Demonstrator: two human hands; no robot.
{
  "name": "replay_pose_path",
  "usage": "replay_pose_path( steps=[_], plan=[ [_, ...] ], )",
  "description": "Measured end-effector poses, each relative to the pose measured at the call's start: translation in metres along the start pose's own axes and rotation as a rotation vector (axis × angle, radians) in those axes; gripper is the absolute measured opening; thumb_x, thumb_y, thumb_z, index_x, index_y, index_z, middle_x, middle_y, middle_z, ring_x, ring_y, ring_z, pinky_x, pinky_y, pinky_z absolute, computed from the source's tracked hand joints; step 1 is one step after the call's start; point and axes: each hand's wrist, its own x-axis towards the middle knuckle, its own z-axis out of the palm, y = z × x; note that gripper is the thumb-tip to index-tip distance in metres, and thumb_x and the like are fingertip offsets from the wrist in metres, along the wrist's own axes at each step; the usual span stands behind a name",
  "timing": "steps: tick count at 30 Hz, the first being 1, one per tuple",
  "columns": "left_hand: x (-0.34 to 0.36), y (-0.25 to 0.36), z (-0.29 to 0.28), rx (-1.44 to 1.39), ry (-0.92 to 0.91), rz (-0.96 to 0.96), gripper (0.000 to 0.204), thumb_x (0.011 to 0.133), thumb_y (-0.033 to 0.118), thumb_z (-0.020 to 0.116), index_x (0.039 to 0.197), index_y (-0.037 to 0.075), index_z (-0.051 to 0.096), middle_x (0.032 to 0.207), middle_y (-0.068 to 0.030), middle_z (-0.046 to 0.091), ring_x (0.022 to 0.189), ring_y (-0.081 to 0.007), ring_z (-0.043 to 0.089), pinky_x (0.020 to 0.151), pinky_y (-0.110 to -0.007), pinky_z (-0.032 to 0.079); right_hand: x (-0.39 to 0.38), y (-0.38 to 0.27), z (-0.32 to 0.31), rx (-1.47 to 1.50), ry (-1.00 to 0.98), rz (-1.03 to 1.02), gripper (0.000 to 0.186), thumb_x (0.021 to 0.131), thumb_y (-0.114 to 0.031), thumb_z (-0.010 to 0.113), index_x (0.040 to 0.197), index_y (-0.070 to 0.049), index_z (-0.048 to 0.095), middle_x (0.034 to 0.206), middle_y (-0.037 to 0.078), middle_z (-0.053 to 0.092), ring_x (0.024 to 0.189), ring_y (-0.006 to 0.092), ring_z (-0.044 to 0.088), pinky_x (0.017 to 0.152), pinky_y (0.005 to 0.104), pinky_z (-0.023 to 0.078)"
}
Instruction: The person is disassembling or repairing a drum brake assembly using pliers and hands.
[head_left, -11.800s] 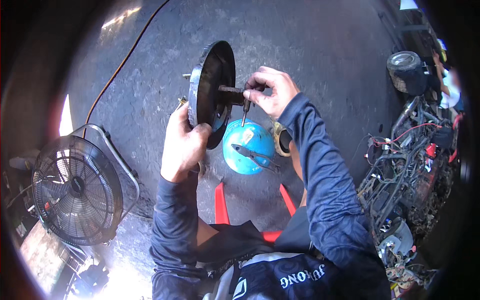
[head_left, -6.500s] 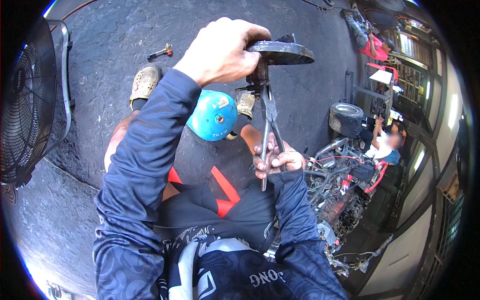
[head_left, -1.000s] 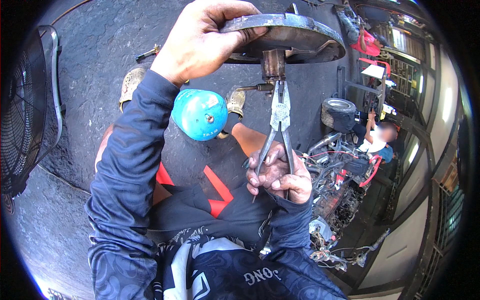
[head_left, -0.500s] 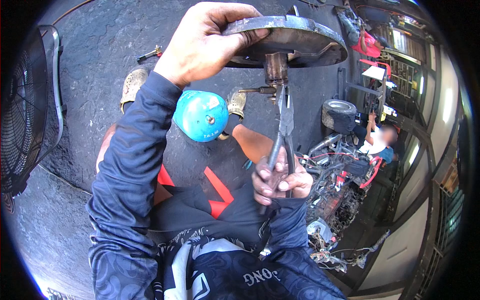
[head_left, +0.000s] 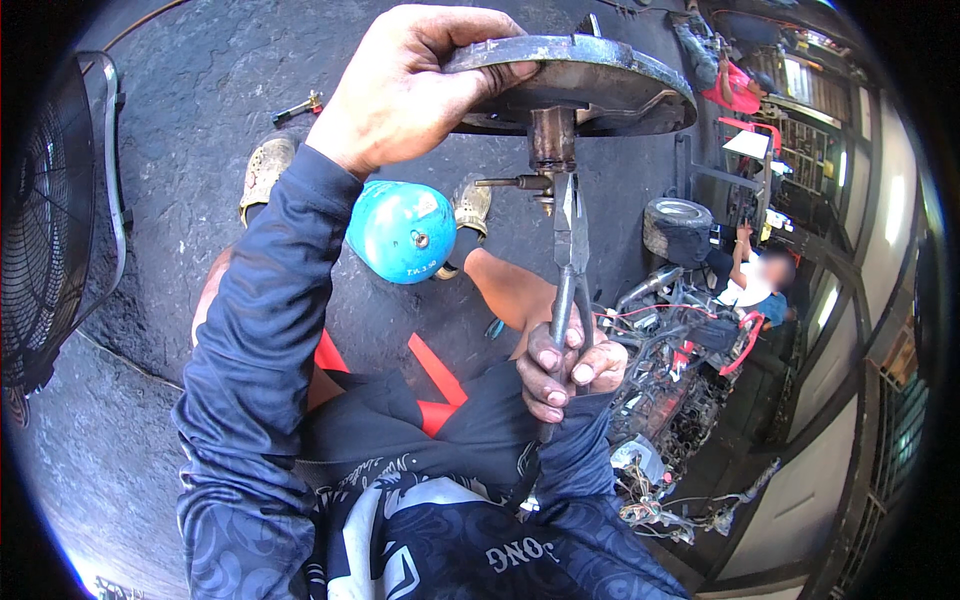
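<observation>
My left hand (head_left: 395, 95) grips the rim of a round, grimy metal plate (head_left: 625, 85), held level at the top. From its underside hangs a short shaft (head_left: 550, 135), with a thin crosswise pin (head_left: 505, 182) near its lower end. My right hand (head_left: 570, 370) is wrapped round the handles of long steel pliers (head_left: 568, 240), held upright with the jaws at the lower end of the shaft beside the pin; whether they bite on it is hard to tell. Behind my left forearm, between my feet, stands a blue cylinder (head_left: 395, 230).
A black fan (head_left: 50, 230) is at left. A small torch-like tool (head_left: 300, 108) lies on the floor. To the right are a tire (head_left: 675, 230), stripped machine frames with tangled wiring (head_left: 670, 380), and two other people (head_left: 750, 280) working. Red chair parts (head_left: 430, 385) show beneath me.
The plate, upright earliest, is now level in my left hand. Pliers that lay on the blue cylinder are now in my right hand; over the last second they turned edge-on and their handles drew closer.
</observation>
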Motion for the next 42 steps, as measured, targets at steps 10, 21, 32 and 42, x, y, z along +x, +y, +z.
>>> replay_pose_path(
  steps=[10,21,32,42],
  plan=[
    [0.003,0.010,0.000,-0.136,-0.045,-0.138,0.011,0.087,0.006,0.062,0.096,-0.001,0.064,0.081,0.0000,0.063,0.078,-0.0064,0.054,0.071,-0.022,0.046,0.008,0.014,0.031,-0.371,0.513,-0.172,0.044,0.062,0.005,0.056,0.104,0.000,0.047,0.112,0.031,0.047,0.088,0.0426,0.057,0.070,0.0540,0.050],
    [0.001,-0.004,-0.001,0.005,0.002,-0.010,0.017,0.086,0.012,0.066,0.097,-0.001,0.065,0.083,0.0010,0.064,0.079,-0.0059,0.056,0.072,-0.021,0.047,0.005,0.014,0.019,-0.156,0.354,-0.151,0.045,0.064,0.004,0.053,0.108,-0.003,0.047,0.103,0.023,0.048,0.080,0.0352,0.054,0.063,0.0449,0.048],
    [0.000,-0.001,0.003,0.041,-0.037,-0.009,0.013,0.087,0.009,0.064,0.094,-0.002,0.064,0.080,0.0019,0.062,0.077,-0.0058,0.055,0.071,-0.021,0.046,-0.002,0.008,0.020,-0.146,0.362,-0.148,0.042,0.067,0.008,0.055,0.108,0.000,0.046,0.117,0.031,0.045,0.090,0.0427,0.058,0.067,0.0506,0.053],
    [0.001,-0.001,0.003,0.080,-0.029,0.001,0.013,0.087,0.010,0.064,0.092,-0.002,0.063,0.078,0.0023,0.060,0.076,-0.0059,0.054,0.071,-0.021,0.045,0.005,0.012,0.020,-0.470,0.545,-0.198,0.046,0.062,0.003,0.058,0.106,0.000,0.048,0.108,0.028,0.048,0.086,0.0390,0.056,0.066,0.0460,0.050]
  ],
)
